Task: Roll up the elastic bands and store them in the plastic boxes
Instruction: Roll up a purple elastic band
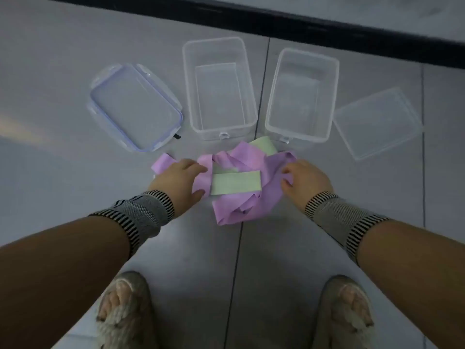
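Head view, frame centre: my left hand (180,178) pinches the purple band (234,205) and my right hand (305,178) grips it, untangling before rolling.

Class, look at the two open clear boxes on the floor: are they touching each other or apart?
Apart. The head view shows a strip of bare grey floor with a tile seam between the left box and the right box along their whole length.

Two open boxes (220,89) (302,96), two lids (136,107) (377,123), two bands (purple (241,205), pale green (235,182)).
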A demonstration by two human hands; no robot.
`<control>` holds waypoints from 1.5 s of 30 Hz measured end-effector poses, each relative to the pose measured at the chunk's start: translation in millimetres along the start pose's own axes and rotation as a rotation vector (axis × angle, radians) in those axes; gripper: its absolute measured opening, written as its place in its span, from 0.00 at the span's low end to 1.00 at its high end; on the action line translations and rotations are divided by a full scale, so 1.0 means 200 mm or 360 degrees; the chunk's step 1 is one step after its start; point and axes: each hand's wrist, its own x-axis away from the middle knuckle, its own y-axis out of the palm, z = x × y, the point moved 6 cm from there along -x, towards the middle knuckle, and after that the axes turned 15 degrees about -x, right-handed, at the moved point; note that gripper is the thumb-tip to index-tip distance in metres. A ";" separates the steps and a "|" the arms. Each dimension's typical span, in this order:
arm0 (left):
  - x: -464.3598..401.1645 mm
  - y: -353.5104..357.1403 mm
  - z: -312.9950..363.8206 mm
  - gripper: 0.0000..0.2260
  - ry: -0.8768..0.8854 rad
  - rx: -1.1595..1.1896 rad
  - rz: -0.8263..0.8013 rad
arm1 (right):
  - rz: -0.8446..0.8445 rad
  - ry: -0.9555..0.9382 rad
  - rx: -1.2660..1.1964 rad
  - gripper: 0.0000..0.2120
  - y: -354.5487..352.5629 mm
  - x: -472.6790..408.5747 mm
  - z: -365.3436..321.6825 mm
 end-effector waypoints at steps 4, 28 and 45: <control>-0.08 0.06 0.01 0.24 -0.0207 0.0260 0.0165 | 0.0159 -0.0208 -0.0054 0.15 0.02 -0.15 -0.09; -0.10 0.09 0.26 0.20 -0.0042 0.0218 0.0111 | 0.0048 0.0215 -0.0104 0.27 -0.03 -0.10 0.16; -0.20 0.24 0.30 0.25 0.0179 -0.0252 -0.0215 | 0.0212 -0.0224 0.0052 0.14 0.07 -0.34 -0.06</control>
